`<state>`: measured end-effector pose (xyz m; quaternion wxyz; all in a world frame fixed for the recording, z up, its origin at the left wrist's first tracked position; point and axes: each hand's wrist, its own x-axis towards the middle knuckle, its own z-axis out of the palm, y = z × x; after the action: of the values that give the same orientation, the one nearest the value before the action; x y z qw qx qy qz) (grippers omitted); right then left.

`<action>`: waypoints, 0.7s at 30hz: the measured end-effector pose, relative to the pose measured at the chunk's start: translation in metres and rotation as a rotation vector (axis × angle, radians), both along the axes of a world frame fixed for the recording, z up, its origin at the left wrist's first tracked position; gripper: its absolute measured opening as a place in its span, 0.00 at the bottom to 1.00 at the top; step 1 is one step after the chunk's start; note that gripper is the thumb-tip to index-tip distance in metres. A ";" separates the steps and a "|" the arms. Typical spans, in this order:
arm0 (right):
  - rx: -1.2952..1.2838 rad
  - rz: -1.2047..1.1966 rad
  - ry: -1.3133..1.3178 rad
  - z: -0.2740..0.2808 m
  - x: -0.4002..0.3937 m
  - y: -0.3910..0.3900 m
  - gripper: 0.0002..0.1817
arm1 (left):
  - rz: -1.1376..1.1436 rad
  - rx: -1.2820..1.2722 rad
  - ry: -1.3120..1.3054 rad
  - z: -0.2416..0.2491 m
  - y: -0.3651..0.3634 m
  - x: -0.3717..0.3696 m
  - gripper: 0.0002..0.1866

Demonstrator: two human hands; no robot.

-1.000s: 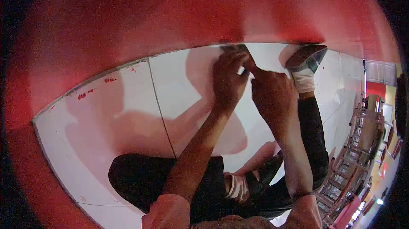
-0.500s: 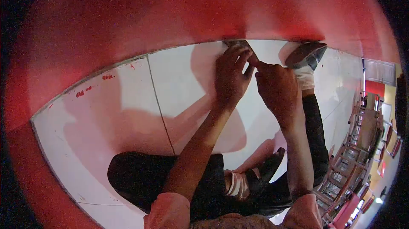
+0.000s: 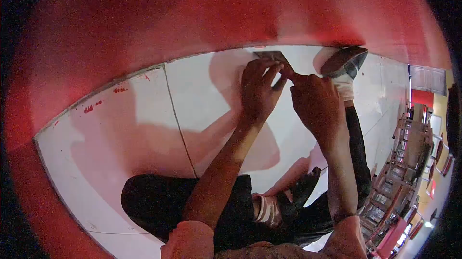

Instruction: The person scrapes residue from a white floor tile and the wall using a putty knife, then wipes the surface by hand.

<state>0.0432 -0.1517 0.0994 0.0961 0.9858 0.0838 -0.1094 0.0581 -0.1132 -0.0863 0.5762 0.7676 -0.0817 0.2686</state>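
Note:
My right hand point(image 3: 317, 100) is closed around the handle of a scraper point(image 3: 278, 57) with a flat, dark, wide blade. The blade points away from me, close to where the red wall point(image 3: 231, 8) meets the white tiled floor point(image 3: 211, 81). My left hand point(image 3: 260, 83) has its fingers curled at the blade, thumb and fingers bent together on it. Part of the blade and most of the handle are hidden by my hands. A small red mark point(image 3: 260, 46) shows at the wall's foot just beyond the blade.
Red paint spots point(image 3: 89, 109) dot the floor along the wall at left. My shoe point(image 3: 345, 61) rests near the wall on the right, and my folded leg point(image 3: 154, 203) lies in front of me. Stacked furniture point(image 3: 394, 177) stands at the far right.
The scraper has drawn back slightly from the wall's foot toward me, and both hands moved with it. More of the blade and the red mark now show.

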 end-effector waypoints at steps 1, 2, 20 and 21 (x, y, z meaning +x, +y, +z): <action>-0.005 -0.001 0.009 0.000 0.002 0.003 0.17 | -0.018 -0.003 0.017 0.000 0.002 0.000 0.17; -0.009 -0.003 0.019 0.000 0.003 0.005 0.17 | -0.005 0.013 0.047 0.000 0.002 0.002 0.18; 0.070 -0.014 -0.037 -0.015 -0.001 -0.002 0.18 | 0.035 -0.024 0.037 0.005 0.004 0.004 0.19; 0.061 -0.005 -0.055 -0.013 -0.002 0.003 0.17 | 0.042 -0.024 0.045 0.003 0.004 0.002 0.20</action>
<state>0.0415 -0.1483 0.0862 0.0681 0.9911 0.0818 -0.0797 0.0597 -0.1089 -0.0829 0.5813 0.7679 -0.0496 0.2644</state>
